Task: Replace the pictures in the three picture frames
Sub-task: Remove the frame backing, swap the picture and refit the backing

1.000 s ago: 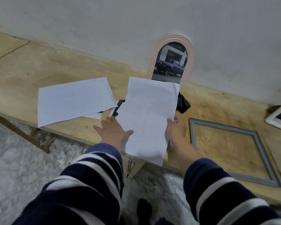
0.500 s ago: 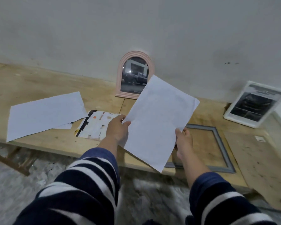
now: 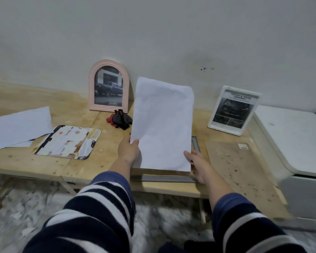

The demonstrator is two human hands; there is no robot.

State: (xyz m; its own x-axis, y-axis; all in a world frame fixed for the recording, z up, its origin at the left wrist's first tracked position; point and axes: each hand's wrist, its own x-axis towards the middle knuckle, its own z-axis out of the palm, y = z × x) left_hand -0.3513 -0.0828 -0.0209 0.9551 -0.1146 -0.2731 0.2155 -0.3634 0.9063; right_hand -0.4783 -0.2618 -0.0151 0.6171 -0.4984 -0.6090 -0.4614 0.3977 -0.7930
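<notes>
Sheet [image 3: 162, 125]: upright, long axis vertical, directly above the grey frame [image 3: 164, 178]
Left hand [image 3: 129, 149]: fingers pinching its left edge
Right hand [image 3: 197, 166]: fingers gripping the bottom-right corner

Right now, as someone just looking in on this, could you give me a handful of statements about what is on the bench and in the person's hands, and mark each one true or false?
1. Both hands hold the same white sheet. True: the left hand grips its left edge and the right hand its lower right corner.
2. The pink arched frame lies flat on the bench. False: it stands upright against the wall.
3. The pink arched frame shows a dark pickup truck. True.
4. The white rectangular frame is left of the pink one. False: it leans against the wall to the right.
5. A grey frame lies flat, partly hidden behind the held sheet. True.
</notes>
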